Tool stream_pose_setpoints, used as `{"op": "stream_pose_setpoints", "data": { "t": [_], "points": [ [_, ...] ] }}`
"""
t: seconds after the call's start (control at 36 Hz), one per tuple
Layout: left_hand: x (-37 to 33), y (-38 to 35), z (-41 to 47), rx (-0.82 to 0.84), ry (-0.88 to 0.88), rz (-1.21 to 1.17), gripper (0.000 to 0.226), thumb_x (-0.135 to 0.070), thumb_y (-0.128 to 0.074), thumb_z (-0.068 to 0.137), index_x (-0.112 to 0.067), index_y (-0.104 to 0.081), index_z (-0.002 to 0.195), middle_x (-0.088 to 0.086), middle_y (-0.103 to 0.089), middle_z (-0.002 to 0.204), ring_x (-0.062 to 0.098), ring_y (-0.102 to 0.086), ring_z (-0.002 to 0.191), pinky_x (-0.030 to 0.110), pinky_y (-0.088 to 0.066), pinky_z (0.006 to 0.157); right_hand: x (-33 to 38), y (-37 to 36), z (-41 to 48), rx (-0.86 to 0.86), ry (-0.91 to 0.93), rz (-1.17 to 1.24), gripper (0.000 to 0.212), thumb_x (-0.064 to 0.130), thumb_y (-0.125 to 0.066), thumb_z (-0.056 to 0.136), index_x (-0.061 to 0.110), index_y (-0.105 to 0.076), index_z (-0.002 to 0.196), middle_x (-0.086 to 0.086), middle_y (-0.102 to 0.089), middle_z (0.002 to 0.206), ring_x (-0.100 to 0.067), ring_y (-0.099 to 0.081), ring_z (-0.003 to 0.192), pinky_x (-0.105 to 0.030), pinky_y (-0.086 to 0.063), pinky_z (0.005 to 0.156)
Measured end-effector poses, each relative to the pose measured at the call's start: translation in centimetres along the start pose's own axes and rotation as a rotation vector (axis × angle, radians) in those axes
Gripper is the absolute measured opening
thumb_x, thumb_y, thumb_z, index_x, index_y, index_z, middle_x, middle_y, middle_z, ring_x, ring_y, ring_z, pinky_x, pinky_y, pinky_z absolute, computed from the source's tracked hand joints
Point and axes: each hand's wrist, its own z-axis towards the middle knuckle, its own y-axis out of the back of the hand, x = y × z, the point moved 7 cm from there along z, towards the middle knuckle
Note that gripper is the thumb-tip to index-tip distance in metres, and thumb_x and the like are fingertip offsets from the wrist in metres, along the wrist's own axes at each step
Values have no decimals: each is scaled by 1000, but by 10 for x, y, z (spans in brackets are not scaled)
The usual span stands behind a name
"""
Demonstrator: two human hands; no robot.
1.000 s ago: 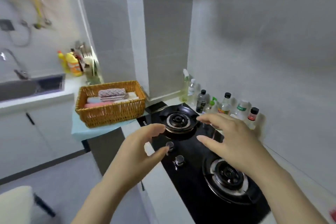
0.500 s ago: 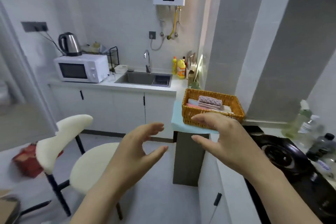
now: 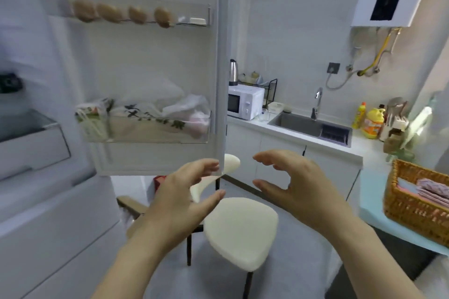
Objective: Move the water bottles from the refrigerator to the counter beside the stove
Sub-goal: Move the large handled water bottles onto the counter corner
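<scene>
Both hands are empty; the left hand and the right hand hang side by side in front of the chest, a clear gap between them, fingers curled and thumbs spread as if ready to close round something; neither touches anything. The refrigerator door stands open on the left, its inner shelves facing the camera; the refrigerator body lies at the far left, mostly blurred.

The step in hand, as I judge it, is reaching into the refrigerator for a bottle; to do it well the hands should swing left, past the door's lower corner, which sits just above the left fingertips, so as not to knock it; one bottle per hand, gripped round the middle and lifted upright, would be steady; the stool stands right below the hands, so the turn toward the stove needs room for the feet.

No water bottle shows clearly; the upper door shelf holds a row of eggs; the lower door shelf holds a carton and plastic bags; what lies on the inner shelves I cannot tell. The counter beside the stove is out of view; only the wicker basket at the right edge shows.
</scene>
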Motion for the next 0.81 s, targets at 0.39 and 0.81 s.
{"op": "stream_pose_setpoints", "data": {
  "t": [0.39,0.81],
  "points": [
    [88,116,-10,-241,206,114,44,-26,-74,79,-40,-57,117,-27,-61,113,-17,-52,106,4,-39,94,94,-100,104,126,268,139,39,35,-71,82,29,-61,120,23,-59,113,3,-54,103,-20,-46,92],
    [145,179,16,-470,384,263,40,-28,-73,79,-43,-57,112,-27,-61,114,-12,-54,109,17,-43,99,145,-173,214,184,543,291,41,35,-69,83,28,-60,122,21,-59,111,9,-47,96,-7,-37,85]
  ]
}}
